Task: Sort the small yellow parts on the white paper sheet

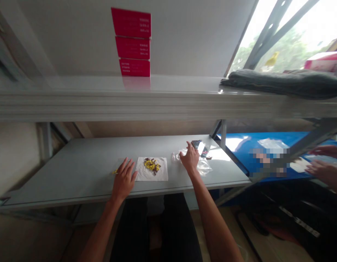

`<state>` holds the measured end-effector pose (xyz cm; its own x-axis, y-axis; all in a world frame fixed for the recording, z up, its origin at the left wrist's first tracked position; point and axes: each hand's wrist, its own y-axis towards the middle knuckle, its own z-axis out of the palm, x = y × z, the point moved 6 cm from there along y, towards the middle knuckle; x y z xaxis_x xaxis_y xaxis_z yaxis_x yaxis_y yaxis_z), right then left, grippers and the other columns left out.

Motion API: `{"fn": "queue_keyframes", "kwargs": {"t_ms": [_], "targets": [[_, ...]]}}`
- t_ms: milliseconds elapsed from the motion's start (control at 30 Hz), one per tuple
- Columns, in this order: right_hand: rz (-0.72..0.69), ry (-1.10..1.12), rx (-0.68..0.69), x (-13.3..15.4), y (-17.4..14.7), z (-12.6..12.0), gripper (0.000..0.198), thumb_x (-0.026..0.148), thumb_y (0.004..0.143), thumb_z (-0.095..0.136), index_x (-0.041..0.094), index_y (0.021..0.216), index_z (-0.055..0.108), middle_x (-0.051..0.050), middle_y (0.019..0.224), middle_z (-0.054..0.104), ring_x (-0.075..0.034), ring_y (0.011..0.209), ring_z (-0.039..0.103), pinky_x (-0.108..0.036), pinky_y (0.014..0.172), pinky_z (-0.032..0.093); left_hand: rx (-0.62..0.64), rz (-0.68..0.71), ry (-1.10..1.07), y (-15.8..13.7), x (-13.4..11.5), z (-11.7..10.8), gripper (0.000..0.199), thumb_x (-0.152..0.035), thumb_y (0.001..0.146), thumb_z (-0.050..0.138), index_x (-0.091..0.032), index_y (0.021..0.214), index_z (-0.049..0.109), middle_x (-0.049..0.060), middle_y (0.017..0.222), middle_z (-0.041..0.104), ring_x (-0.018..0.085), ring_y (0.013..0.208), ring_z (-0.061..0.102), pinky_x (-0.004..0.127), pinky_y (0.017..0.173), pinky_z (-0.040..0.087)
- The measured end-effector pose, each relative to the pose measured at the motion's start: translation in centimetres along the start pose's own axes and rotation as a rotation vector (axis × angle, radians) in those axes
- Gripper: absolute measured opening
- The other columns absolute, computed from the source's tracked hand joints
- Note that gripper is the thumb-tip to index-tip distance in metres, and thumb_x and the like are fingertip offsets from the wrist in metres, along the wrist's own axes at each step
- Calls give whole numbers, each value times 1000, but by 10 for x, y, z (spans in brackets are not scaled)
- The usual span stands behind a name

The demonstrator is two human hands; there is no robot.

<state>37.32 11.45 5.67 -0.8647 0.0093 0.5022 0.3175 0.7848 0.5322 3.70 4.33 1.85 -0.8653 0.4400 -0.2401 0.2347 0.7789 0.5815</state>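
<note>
On the grey table lies a white cloth or paper square (140,174) bearing a pile of small yellow and dark brown pieces (152,165). My left hand (124,181) rests flat at the square's left side, fingers spread. Beside its fingertips a bit of something yellow (115,171) shows, partly covered by the hand. To the right of the square, my right hand (190,158) hovers over or touches clear plastic bags (203,166), thumb and forefinger apart. Behind it sits a dark, shiny object (196,143). A small clear item (173,157) lies left of that hand.
Overhead, a shelf (89,105) spans the view, carrying three stacked red boxes (134,47) and a folded grey cloth (280,83). A metal post (223,133) stands at the table's right end. Beyond is a blue table (239,145), where another person's hands (325,163) are at work.
</note>
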Motion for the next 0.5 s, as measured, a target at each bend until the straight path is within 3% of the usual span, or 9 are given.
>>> {"fn": "queue_keyframes", "kwargs": {"t_ms": [100,233,367,500], "targets": [[-25,-117,90,-8,2,21,71,24,77,68,17,145,47,-15,101,71,-33,99,56,-42,85,36,61,48,-35,2,-18,4,45,-27,93,51,-15,136,58,14,137,62,31,144,38,48,116,35],[-67,-161,124,-7,-7,33,55,16,85,57,19,139,52,-11,94,73,-29,98,59,-39,86,35,73,5,-17,5,-26,7,48,-26,87,58,-15,134,59,15,124,69,34,138,43,50,113,38],[-83,-125,81,-8,-9,28,45,13,88,52,19,132,56,-9,91,74,-26,94,62,-37,86,36,57,-33,-39,5,-22,6,46,-27,84,62,-17,129,62,14,114,72,36,130,48,50,108,41],[-135,-3,-15,-5,-5,11,36,13,88,50,19,121,62,-8,92,75,-24,91,64,-39,89,40,-49,-101,-83,5,-10,0,41,-28,85,59,-14,124,64,16,117,68,34,119,54,49,105,43]]}}
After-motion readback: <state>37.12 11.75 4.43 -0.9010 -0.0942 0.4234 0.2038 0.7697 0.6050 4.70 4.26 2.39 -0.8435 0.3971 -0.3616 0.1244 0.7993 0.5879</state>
